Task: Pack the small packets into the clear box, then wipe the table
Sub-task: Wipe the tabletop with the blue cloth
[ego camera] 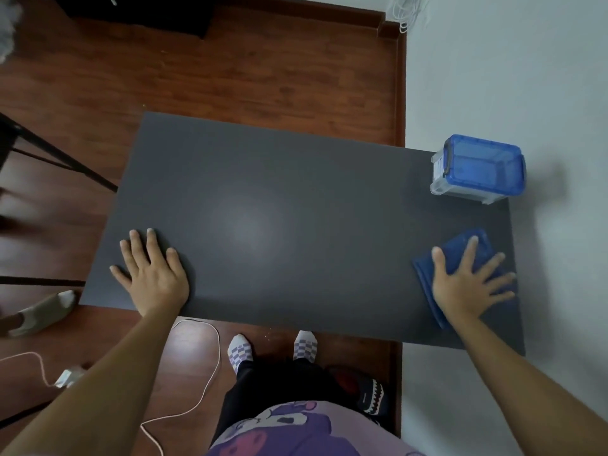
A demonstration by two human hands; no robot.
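The clear box (pixel 477 169) stands at the far right corner of the dark grey table (pixel 279 192), with its blue lid on. No small packets show on the table. A folded blue cloth (pixel 431 284) lies near the right front corner. My right hand (pixel 467 284) lies flat on the cloth, fingers spread, pressing it to the table. My left hand (pixel 151 271) rests flat on the table near its left front corner, fingers apart, holding nothing.
A white wall (pixel 526 77) runs close along the table's right side. Another person's foot (pixel 42 311) stands on the wood floor at the left. A white cable (pixel 210 373) trails on the floor by my feet. Dark furniture legs (pixel 59 156) stand at the left.
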